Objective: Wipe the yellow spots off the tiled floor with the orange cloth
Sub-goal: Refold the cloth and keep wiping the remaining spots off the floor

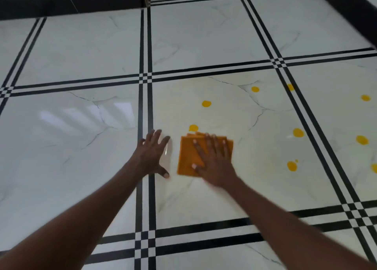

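Note:
A folded orange cloth (188, 157) lies flat on a white marble-look floor tile (234, 184). My right hand (214, 163) presses down on the cloth with fingers spread. My left hand (152, 154) rests flat on the floor just left of the cloth, fingers apart, holding nothing. One yellow spot (193, 127) sits just beyond the cloth's far edge. Another yellow spot (206, 103) lies further away. Several more yellow spots dot the floor to the right, among them one at mid right (298, 132) and one nearer (292, 166).
The floor has large glossy white tiles divided by double black stripes (145, 106). A dark skirting band (71, 4) runs along the far wall, and a dark edge (350, 10) crosses the top right corner.

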A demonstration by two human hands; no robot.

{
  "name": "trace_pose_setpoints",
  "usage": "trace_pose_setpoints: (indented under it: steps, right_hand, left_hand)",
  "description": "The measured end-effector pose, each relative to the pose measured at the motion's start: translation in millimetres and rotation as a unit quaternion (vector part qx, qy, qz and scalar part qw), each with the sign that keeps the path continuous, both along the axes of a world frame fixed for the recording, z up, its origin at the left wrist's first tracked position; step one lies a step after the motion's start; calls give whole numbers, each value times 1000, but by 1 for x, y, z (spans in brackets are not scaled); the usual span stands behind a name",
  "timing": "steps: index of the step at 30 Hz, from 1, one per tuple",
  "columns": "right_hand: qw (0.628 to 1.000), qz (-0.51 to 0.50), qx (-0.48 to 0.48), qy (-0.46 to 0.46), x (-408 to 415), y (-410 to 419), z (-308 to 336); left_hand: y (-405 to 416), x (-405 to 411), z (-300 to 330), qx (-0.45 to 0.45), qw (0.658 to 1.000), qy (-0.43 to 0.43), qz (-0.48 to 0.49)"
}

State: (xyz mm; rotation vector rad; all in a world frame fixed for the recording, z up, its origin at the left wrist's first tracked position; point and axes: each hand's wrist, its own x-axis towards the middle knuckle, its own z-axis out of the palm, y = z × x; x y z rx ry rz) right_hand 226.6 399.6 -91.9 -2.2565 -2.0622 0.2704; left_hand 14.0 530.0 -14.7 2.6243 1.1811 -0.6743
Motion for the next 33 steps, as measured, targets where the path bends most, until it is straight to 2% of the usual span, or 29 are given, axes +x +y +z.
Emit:
trace_pose_setpoints:
  steps: [3, 5, 8, 9, 10, 12, 14, 15, 16, 19, 22, 24, 27, 29, 31, 32, 33]
  right_hand:
    - [997, -61, 6, -44, 74, 56, -12]
    - [989, -137, 27, -40, 105, 50, -14]
    - [959, -276, 69, -15, 65, -1, -4]
    - [957, -284, 64, -11, 31, -19, -2]
    - [967, -249, 58, 5, -2, -27, 2]
    - [994, -87, 56, 28, -40, -10, 8]
    - [998, 38, 56, 7, -27, 49, 6]
    - [997, 65, 48, -9, -3, 85, 3]
    - [997, 52, 52, -27, 25, 120, -4]
    - [993, -110, 21, -39, 112, 171, -18]
    - [986, -161, 36, -24, 145, 124, -11]
    - [976, -205, 60, -35, 123, 69, -1]
    - [986, -162, 38, -3, 49, 20, 1]
    - [998, -39, 41, 3, 31, 40, 5]
    - [998, 50, 27, -14, 52, 87, 3]
    - [999, 43, 15, -12, 74, 109, 1]
    - [1000, -12, 12, -11, 101, 128, -3]
  left_hand:
    - [11, 4, -15, -4, 999, 19, 28]
    - [10, 4, -22, 15, 999, 4, 37]
    - [8, 2, -20, 16, 998, -13, 56]
    - [6, 3, -20, 7, 998, -14, 67]
    - [5, 6, -18, -2, 997, -14, 77]
    - [2, 12, -16, -7, 996, -9, 89]
    - [0, 19, -17, -4, 995, 3, 101]
    - [0, 21, -18, -2, 995, 4, 102]
    - [1, 22, -20, -2, 995, 8, 103]
    - [4, 21, -24, -3, 995, 13, 100]
    - [6, 18, -23, -7, 995, 15, 99]
    - [5, 19, -20, -1, 996, 16, 91]
    - [5, 19, -19, -1, 996, 19, 92]
    - [7, 18, -20, -10, 995, 16, 95]
    - [8, 18, -21, -22, 995, 22, 96]
    - [6, 22, -20, -27, 995, 34, 94]
    - [8, 27, -17, -22, 994, 51, 91]
